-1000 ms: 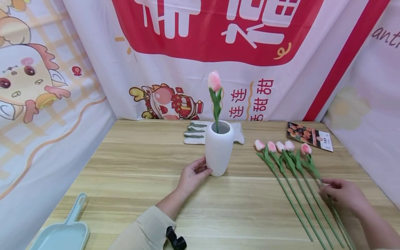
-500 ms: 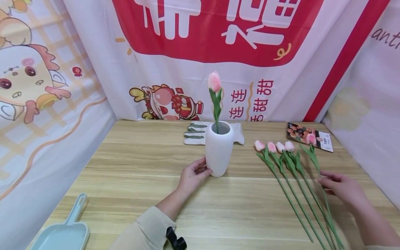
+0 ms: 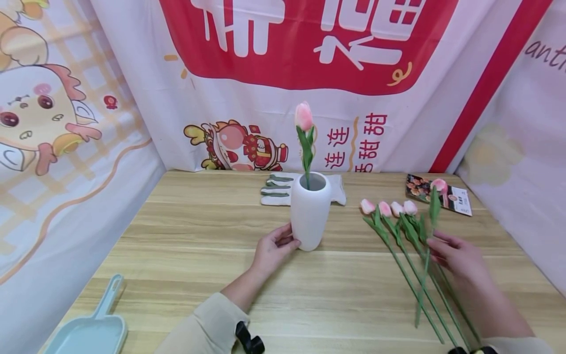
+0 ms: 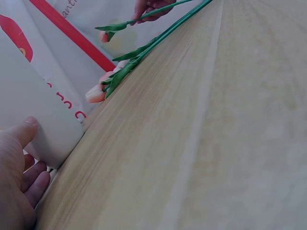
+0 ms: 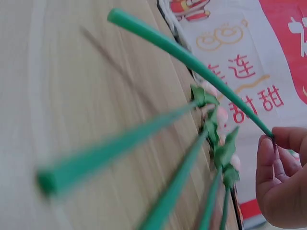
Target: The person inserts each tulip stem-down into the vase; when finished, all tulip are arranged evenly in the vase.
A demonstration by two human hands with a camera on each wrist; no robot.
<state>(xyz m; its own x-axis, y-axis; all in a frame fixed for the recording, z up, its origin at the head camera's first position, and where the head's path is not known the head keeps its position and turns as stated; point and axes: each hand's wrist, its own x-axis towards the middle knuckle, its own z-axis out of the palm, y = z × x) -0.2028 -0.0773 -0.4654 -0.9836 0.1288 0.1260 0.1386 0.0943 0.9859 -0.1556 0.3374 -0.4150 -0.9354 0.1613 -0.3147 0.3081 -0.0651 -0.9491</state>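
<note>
A white vase (image 3: pixel 309 221) stands upright on the table, holding one pink tulip (image 3: pixel 303 117). My left hand (image 3: pixel 273 250) grips the vase low on its left side; the left wrist view has the thumb against the wall of the vase (image 4: pixel 41 96) and the fingers near its base. On the right, my right hand (image 3: pixel 460 258) pinches another pink tulip (image 3: pixel 435 206) by its green stem, raised above the table. The right wrist view shows this stem (image 5: pixel 192 62) between thumb and fingers, its cut end free. Several tulips (image 3: pixel 383 209) lie side by side under it.
White gloves (image 3: pixel 276 197) with grey-green parts lie behind the vase. A flower-picture packet (image 3: pixel 461 198) lies at the back right. At the front left is a pale blue dustpan (image 3: pixel 90 332). Printed cloth (image 3: pixel 247 103) hangs around the table.
My right hand has lifted the rightmost tulip off the table and moved it left, over the lying stems, its lower end swinging left. My left hand and the vase have stayed put.
</note>
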